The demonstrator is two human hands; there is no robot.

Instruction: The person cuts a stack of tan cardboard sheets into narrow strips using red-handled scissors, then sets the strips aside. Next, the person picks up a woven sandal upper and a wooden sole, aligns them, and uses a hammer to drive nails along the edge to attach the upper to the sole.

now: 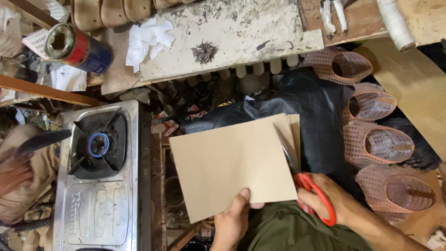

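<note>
A: Far left, someone else's hand (13, 174) by a gas stove (97, 174), one burner lit blue. Tin can (76, 46) lying above it, white paper scraps (147, 39) and a heap of small nails (204, 51) on the spattered surface (251, 28).

B: And centre?

A: Tan card (232, 165), held flat over the lap, long axis running left-right, tilted slightly. Left hand (232, 221) nearer, pinching the bottom edge, thumb on top.

B: Right side?

A: Right hand (337, 204) closed through the red handles of scissors (302, 172). Blades pointing up and away, slightly left, biting into the card's right edge, roughly across its long axis. Narrow strip of card lying right of the blades.

B: Further right?

A: Black sheet (316, 121) behind, then a column of pink mesh shoes (371, 139).
</note>
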